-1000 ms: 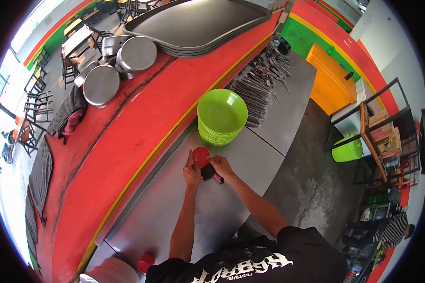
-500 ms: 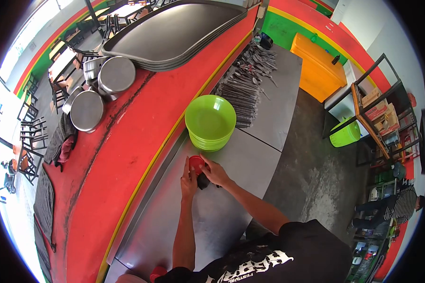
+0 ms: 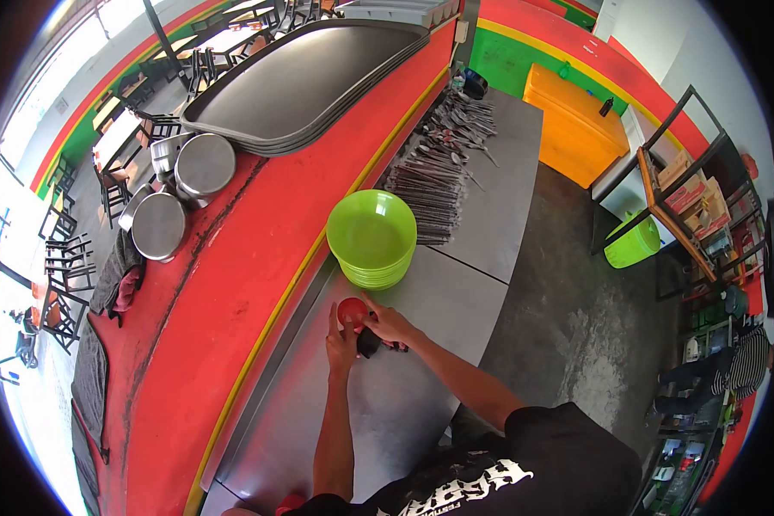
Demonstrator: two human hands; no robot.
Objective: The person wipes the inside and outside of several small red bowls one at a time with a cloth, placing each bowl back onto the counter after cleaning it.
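Note:
A small red bowl [image 3: 352, 311] sits between my two hands, low over the metal counter [image 3: 439, 327]. The fingers of my left hand [image 3: 341, 346] close on its left and near side. From the right, my right hand [image 3: 390, 325] presses against the bowl with a dark cloth [image 3: 368, 343] bunched under its fingers and palm; part of the cloth is hidden by the hand. Just beyond my fingertips stands a tall stack of green bowls [image 3: 372, 236].
Rows of cutlery [image 3: 426, 189] lie past the green stack. Along the left runs a red ledge [image 3: 232, 310] carrying metal pots [image 3: 158, 226] and stacked dark trays [image 3: 310, 77]. Another person [image 3: 742, 361] is at the far right, near shelves. A green bucket [image 3: 633, 242] stands on the floor.
The view has shifted slightly, so the counter things sit a little lower and further left. The red bowl remains between both hands, and more of the cloth shows below my right hand.

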